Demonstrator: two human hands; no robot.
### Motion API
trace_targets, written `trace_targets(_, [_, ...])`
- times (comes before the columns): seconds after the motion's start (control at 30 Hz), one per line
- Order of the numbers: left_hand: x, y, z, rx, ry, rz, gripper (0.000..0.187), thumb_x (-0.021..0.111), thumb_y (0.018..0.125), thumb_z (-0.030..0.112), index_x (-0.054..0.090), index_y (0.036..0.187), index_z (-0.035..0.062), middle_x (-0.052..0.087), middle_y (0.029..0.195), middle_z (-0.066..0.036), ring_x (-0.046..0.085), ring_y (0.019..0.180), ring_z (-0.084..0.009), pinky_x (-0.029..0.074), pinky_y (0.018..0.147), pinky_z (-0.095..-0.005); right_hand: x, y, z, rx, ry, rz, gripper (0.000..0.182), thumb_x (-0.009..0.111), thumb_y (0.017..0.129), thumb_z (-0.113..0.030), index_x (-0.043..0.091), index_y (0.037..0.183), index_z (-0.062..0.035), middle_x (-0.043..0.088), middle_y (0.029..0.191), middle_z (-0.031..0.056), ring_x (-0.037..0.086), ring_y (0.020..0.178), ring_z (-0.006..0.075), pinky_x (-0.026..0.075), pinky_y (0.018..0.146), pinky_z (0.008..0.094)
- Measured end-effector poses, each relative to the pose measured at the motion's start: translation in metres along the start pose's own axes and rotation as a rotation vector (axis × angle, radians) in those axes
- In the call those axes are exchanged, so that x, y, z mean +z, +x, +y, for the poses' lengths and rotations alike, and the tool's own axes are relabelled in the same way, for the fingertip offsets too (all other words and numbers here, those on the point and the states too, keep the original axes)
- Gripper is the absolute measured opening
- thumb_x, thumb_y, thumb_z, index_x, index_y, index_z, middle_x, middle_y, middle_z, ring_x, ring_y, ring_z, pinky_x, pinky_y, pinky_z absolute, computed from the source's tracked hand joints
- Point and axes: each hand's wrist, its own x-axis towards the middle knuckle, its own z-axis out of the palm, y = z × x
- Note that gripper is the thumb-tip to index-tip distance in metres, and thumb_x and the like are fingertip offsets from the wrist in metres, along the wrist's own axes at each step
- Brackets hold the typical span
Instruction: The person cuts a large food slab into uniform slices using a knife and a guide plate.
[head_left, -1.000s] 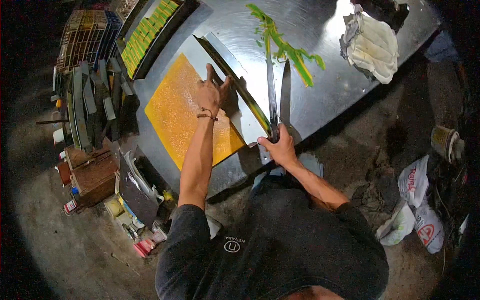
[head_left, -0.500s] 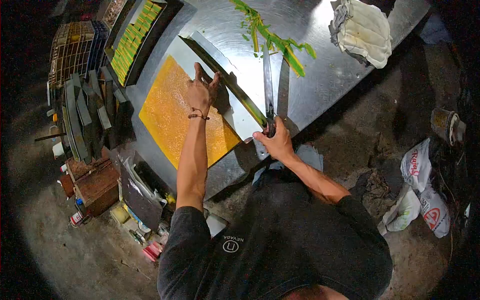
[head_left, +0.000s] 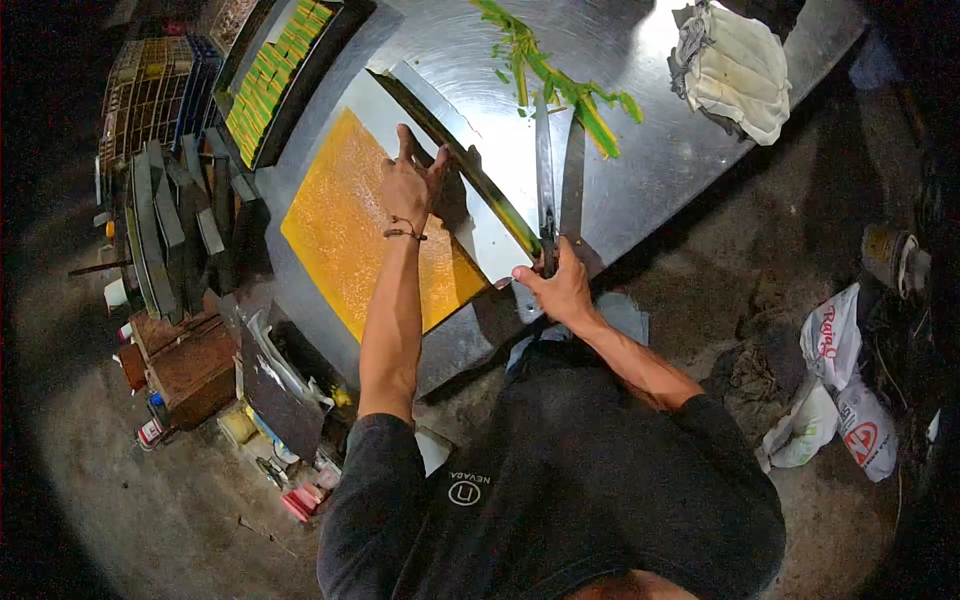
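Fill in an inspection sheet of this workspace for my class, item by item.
Surface: shiny metal table, littered with green and yellow scraps.
Job's things: yellow slab; long bar; knife, blade pointing toward the scraps.
Clutter: crumpled cloth on table; plastic bags on floor.
Hands: left hand over slab, fingers spread near bar; right hand grips knife.
Cables: none certain; edges too dark.
Surroundings: filled tray and crate, upper left.
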Motion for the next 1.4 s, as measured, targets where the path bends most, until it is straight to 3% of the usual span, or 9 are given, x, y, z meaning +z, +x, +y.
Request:
trace_targets(0.23, [0.011, 0.022, -0.033, 0.03, -0.117, -0.198, 0.104, 0.066, 0.081, 0.065, 0.013, 0.158, 0.0209, 0.055, 0.114, -0.042, 0.064, 0.096, -0.0516, 0.054, 0.084, -0.0504, -0.003, 0.0, -0.01, 0.079, 0.031, -0.024, 0.043, 0.085, 0.076, -0.028, 0.052, 0.09, -0.0045, 0.058, 0.071, 0.0049, 0.056, 0.065, 0.0173, 0.047, 0.062, 0.0357])
trace_targets(0.37, [0.016, 0.035, -0.064, 0.247, -0.243, -0.393, 0.105, 0.07, 0.084, 0.032, -0.005, 0.158, 0.02, 0.061, 0.101, -0.039, 0.064, 0.089, -0.0509, 0.053, 0.087, -0.05, -0.011, 0.0, -0.013, 0.061, -0.064, -0.051, 0.043, 0.084, 0.076, -0.028, 0.051, 0.089, -0.004, 0.058, 0.072, 0.0065, 0.056, 0.066, 0.0185, 0.047, 0.062, 0.0362])
trace_targets(0.57, [0.017, 0.029, -0.06, 0.277, -0.209, -0.324, 0.106, 0.064, 0.081, 0.007, -0.007, 0.158, 0.0253, 0.046, 0.115, -0.051, 0.063, 0.088, -0.0535, 0.056, 0.08, -0.0468, -0.027, 0.025, -0.04, -0.435, -0.269, 0.001, 0.041, 0.062, 0.087, -0.015, 0.053, 0.123, 0.0031, 0.055, 0.094, 0.0187, 0.057, 0.082, 0.0319, 0.046, 0.072, 0.0437])
trace_targets(0.83, [0.013, 0.02, -0.054, 0.261, -0.353, -0.27, 0.103, 0.065, 0.084, 0.006, -0.002, 0.158, 0.0283, 0.051, 0.108, -0.044, 0.062, 0.091, -0.0526, 0.054, 0.079, -0.0495, 0.019, 0.101, -0.11, -0.478, -0.2, -0.208, 0.051, 0.055, 0.095, -0.017, 0.044, 0.138, 0.0074, 0.062, 0.113, 0.0328, 0.061, 0.103, 0.0473, 0.048, 0.087, 0.0484])
trace_targets(1.07, [-0.009, 0.006, -0.041, 0.224, -0.336, -0.262, 0.109, 0.071, 0.081, 0.012, -0.003, 0.158, 0.0295, 0.054, 0.11, -0.037, 0.063, 0.09, -0.0496, 0.054, 0.077, -0.0491, 0.063, 0.138, -0.099, -0.459, -0.305, -0.196, 0.056, 0.058, 0.093, -0.019, 0.035, 0.14, 0.0011, 0.064, 0.099, 0.0302, 0.062, 0.091, 0.0485, 0.051, 0.079, 0.0527])
trace_targets(1.2, [-0.037, 0.026, -0.028, 0.22, -0.307, -0.06, 0.07, 0.076, 0.082, 0.023, 0.041, 0.143, 0.0147, 0.056, 0.107, -0.032, 0.065, 0.082, -0.0423, 0.055, 0.073, -0.0478, 0.045, 0.133, -0.084, -0.352, -0.354, -0.209, 0.072, 0.074, 0.082, -0.024, 0.035, 0.138, -0.0009, 0.064, 0.098, 0.028, 0.063, 0.087, 0.0484, 0.051, 0.079, 0.0546])
trace_targets(1.23, [-0.051, 0.039, -0.016, -0.113, -0.592, -0.254, 0.058, 0.078, 0.082, 0.034, 0.052, 0.126, 0.0078, 0.057, 0.105, -0.032, 0.066, 0.085, -0.0407, 0.054, 0.075, -0.0489, 0.041, 0.129, -0.08, -0.354, -0.327, -0.224, 0.073, 0.075, 0.08, -0.023, 0.035, 0.137, -0.0009, 0.064, 0.098, 0.0279, 0.063, 0.087, 0.0486, 0.051, 0.079, 0.0549])
trace_targets(1.27, [-0.012, 0.062, -0.046, 0.113, -0.37, -0.101, 0.062, 0.077, 0.083, 0.04, 0.05, 0.127, 0.0055, 0.058, 0.107, -0.035, 0.065, 0.094, -0.0415, 0.055, 0.076, -0.0474, 0.038, 0.129, -0.078, -0.36, -0.301, -0.237, 0.075, 0.077, 0.078, -0.021, 0.035, 0.137, -0.0008, 0.064, 0.097, 0.0277, 0.063, 0.086, 0.0487, 0.05, 0.078, 0.0552])
trace_targets(1.4, [0.002, 0.103, -0.052, -0.012, -0.244, 0.034, 0.069, 0.071, 0.086, 0.048, 0.046, 0.137, 0.0095, 0.056, 0.117, -0.038, 0.063, 0.094, -0.0416, 0.056, 0.074, -0.045, 0.035, 0.127, -0.08, -0.252, -0.243, -0.257, 0.08, 0.079, 0.076, -0.02, 0.034, 0.139, -0.0008, 0.064, 0.104, 0.0312, 0.063, 0.09, 0.0493, 0.05, 0.081, 0.0547])
